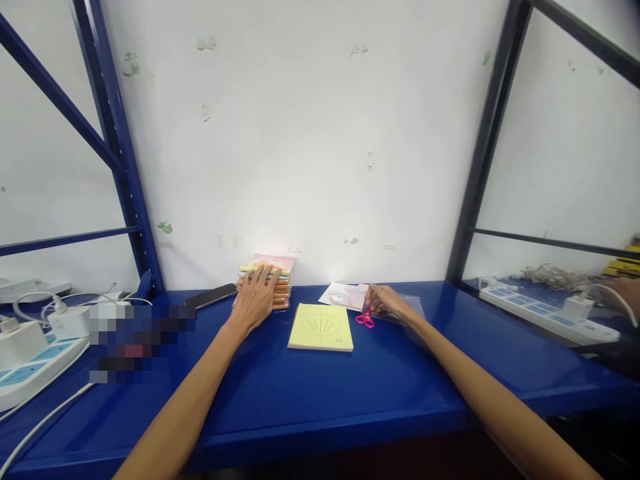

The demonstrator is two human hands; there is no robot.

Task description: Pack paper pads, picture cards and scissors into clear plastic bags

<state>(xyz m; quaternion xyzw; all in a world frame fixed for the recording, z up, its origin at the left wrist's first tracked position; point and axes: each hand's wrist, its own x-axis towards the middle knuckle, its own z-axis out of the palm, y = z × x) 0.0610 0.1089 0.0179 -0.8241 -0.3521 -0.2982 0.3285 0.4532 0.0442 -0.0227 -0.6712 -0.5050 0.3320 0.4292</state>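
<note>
My left hand (257, 297) lies over a stack of plastic-wrapped packets (283, 283) against the wall, its fingers spread across the top and front. Whether it grips any packet does not show. My right hand (384, 299) is closed, fingers curled down at the pointed end of small pink scissors (365, 321); the blades are mostly hidden by the fingers. Under and beside that hand are a clear plastic sleeve (413, 307) and white printed sheets (343, 295). Between my hands lies a square yellow paper pad (321, 327) with a fan-like line drawing.
A dark phone (211, 296) lies left of the stack. White power strips with plugs and cables stand at the left (30, 367) and right (545, 313). Metal posts (487, 140) rise at both sides of the blue table (300, 393). Part of another person's hand (623, 293) shows at far right.
</note>
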